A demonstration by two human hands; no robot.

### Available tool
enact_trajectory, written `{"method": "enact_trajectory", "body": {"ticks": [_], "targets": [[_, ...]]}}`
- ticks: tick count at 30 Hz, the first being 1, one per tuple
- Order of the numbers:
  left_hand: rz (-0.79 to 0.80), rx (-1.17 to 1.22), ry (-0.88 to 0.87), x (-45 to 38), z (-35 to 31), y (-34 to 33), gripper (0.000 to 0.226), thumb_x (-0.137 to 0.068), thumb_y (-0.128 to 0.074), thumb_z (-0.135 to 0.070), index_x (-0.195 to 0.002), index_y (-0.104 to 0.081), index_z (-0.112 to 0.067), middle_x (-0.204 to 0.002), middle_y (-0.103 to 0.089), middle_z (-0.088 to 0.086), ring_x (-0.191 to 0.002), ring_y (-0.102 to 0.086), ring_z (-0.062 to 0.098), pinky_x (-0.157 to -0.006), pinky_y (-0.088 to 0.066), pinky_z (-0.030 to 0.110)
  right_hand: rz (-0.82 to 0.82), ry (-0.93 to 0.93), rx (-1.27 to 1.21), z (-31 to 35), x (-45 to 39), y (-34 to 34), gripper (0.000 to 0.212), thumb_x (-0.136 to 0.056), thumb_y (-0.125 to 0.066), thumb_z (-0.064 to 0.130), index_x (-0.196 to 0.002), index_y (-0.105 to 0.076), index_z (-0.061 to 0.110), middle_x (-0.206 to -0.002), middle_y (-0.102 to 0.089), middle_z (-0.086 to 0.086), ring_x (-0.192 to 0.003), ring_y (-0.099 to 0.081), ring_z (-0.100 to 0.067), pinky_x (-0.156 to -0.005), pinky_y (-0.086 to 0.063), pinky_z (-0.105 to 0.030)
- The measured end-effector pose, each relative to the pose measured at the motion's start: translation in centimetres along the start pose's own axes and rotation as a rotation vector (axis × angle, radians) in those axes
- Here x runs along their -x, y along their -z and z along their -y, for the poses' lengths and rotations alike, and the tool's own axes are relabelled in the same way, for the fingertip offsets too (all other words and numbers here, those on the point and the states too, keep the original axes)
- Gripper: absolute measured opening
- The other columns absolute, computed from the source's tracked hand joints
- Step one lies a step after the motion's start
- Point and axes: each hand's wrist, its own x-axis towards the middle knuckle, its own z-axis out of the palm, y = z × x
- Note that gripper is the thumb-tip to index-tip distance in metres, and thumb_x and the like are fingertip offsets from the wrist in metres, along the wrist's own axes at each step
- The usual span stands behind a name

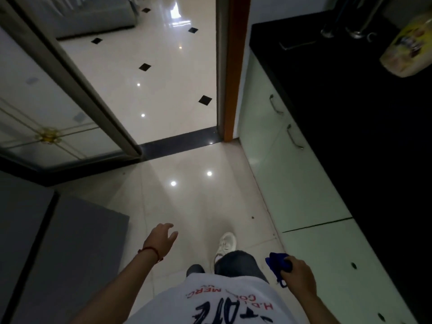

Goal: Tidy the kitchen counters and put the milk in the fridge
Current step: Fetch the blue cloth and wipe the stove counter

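Note:
I stand on the pale tiled kitchen floor (187,195), looking down. My left hand (161,239) reaches forward over the floor with loosely spread fingers and holds nothing. My right hand (297,274) hangs low at my right side and grips a bunched blue cloth (277,265). The black counter (350,113) runs along the right, with a yellow printed packet (406,47) lying near its far end. No milk is in sight.
Pale green cabinet fronts (280,171) with metal handles sit under the counter. A grey appliance (53,253) stands at the lower left. Ahead, an open doorway (177,141) with a dark threshold leads to another room; a glass door (46,113) stands at the left. Metal utensils (346,31) rest at the counter's back.

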Motion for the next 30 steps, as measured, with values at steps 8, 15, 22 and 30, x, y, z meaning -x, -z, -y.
{"method": "enact_trajectory", "body": {"ticks": [8, 15, 22, 30], "targets": [[0.063, -0.155, -0.065, -6.2, -5.8, 3.5, 0.045, -0.093, -0.043, -0.033, -0.132, -0.040, -0.011, -0.139, -0.044, 0.010, -0.127, -0.042, 0.022, -0.106, -0.033, 0.030, -0.077, 0.093, -0.092, 6.8, -8.6, 6.1, 0.024, -0.074, -0.058, 0.002, -0.097, -0.066, 0.007, -0.087, -0.068, -0.010, -0.070, -0.061, -0.019, -0.046, -0.038, -0.018], [0.095, -0.345, -0.352, -12.7, -17.4, 6.7, 0.044, -0.092, -0.043, -0.036, -0.132, -0.041, -0.017, -0.137, -0.046, 0.007, -0.124, -0.044, 0.021, -0.103, -0.041, 0.032, -0.288, 0.095, -0.346, 11.6, -9.6, 11.5, 0.037, -0.075, -0.067, 0.012, -0.112, -0.061, 0.015, -0.117, -0.061, -0.003, -0.106, -0.055, -0.020, -0.085, -0.048, -0.028], [0.025, -0.419, -0.856, -17.2, -32.6, 10.0, 0.049, -0.090, -0.040, -0.043, -0.128, -0.048, -0.014, -0.134, -0.051, 0.010, -0.125, -0.046, 0.026, -0.103, -0.040, 0.037, -0.730, 0.069, -0.506, 13.4, -10.2, 18.2, 0.040, -0.068, -0.077, 0.007, -0.106, -0.066, 0.013, -0.118, -0.062, -0.008, -0.104, -0.059, -0.019, -0.083, -0.050, -0.026], [0.056, -0.441, -1.278, -21.5, -47.5, 10.8, 0.047, -0.084, -0.039, -0.039, -0.118, -0.056, -0.010, -0.121, -0.061, 0.015, -0.116, -0.055, 0.034, -0.093, -0.046, 0.045, -0.997, -0.239, -0.594, 13.7, -14.4, 24.9, 0.039, -0.076, -0.072, 0.012, -0.113, -0.063, 0.014, -0.124, -0.057, -0.008, -0.110, -0.055, -0.020, -0.093, -0.046, -0.030]]}}
